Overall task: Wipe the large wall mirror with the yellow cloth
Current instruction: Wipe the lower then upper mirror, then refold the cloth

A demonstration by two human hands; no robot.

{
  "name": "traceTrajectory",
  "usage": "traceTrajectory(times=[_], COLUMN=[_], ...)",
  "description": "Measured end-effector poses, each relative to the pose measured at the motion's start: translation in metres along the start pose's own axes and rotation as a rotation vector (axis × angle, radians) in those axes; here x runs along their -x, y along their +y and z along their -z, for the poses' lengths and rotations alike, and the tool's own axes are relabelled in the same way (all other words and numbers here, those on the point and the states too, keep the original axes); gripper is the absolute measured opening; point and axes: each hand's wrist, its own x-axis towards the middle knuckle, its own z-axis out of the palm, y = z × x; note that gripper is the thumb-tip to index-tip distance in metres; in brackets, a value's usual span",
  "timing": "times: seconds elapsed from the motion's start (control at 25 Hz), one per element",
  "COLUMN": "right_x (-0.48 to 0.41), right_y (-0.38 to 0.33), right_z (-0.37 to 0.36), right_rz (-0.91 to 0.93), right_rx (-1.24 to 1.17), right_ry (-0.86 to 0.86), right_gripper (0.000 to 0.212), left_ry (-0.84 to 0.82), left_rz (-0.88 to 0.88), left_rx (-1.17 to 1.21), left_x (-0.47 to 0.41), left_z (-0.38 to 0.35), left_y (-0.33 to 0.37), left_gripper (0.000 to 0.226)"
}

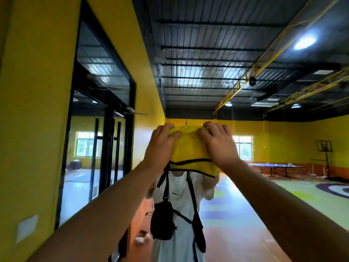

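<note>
With the grip of my left hand (162, 146) and right hand (220, 146) closed on the yellow cloth (189, 154) against the mirror (236, 72), I judge most wiping remains.

The bare left forearm (105, 201) and right forearm (273, 195) are raised forward and upward from the lower corners of the view, so that the 2 hands are held side by side at about the same height. The left hand (162, 146) is closed on the upper left edge of the yellow cloth (190, 154), its fingers hooked over the top and its thumb laid across the front. The right hand (219, 144) is mirrored on the upper right edge, fingers curled over the top.
</note>
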Motion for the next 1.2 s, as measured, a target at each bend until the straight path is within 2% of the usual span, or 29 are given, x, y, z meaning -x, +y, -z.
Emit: traceTrajectory(times=[0.04,0.16,0.32,0.4,0.52,0.6,0.76,0.92,1.04,1.2], right_x=[-0.02,-0.076,-0.111,-0.108,-0.099,-0.092,-0.08,-0.083,-0.079,-0.072], right_y=[0.008,0.029,0.036,0.031,0.019,0.013,0.025,0.049,0.046,0.039], right_z=[-0.002,-0.008,-0.017,-0.023,-0.029,-0.04,-0.055,-0.053,-0.059,-0.069], right_rz=[-0.023,-0.086,-0.118,-0.131,-0.176,-0.201,-0.122,-0.062,-0.051,-0.092], right_rx=[0.013,0.038,0.165,0.165,0.024,0.022,0.086,0.031,0.003,-0.015], right_ry=[0.015,0.029,-0.178,-0.199,-0.232,-0.295,-0.206,-0.156,-0.08,0.037], right_gripper=[0.034,0.034,0.029,0.03,0.053,0.065,0.07,0.065,0.062,0.06], left_ry=[0.027,0.147,0.104,0.101,0.101,0.135,0.039,-0.082,-0.048,0.009], left_rz=[0.035,-0.073,0.019,-0.033,-0.159,-0.162,-0.107,-0.034,0.074,0.029], left_rx=[0.024,-0.177,-0.258,-0.334,-0.383,-0.372,-0.347,-0.322,-0.227,-0.279], left_x=[-0.022,-0.083,-0.121,-0.119,-0.118,-0.118,-0.106,-0.106,-0.112,-0.111], left_z=[0.002,-0.001,-0.008,-0.012,-0.016,-0.025,-0.041,-0.047,-0.053,-0.063], left_y=[-0.001,-0.015,-0.014,-0.009,-0.011,-0.019,-0.023,-0.011,0.002,-0.004], left_gripper=[0.023,0.037,0.014,0.006,0.029,0.031,0.046,0.059,0.061,0.06])
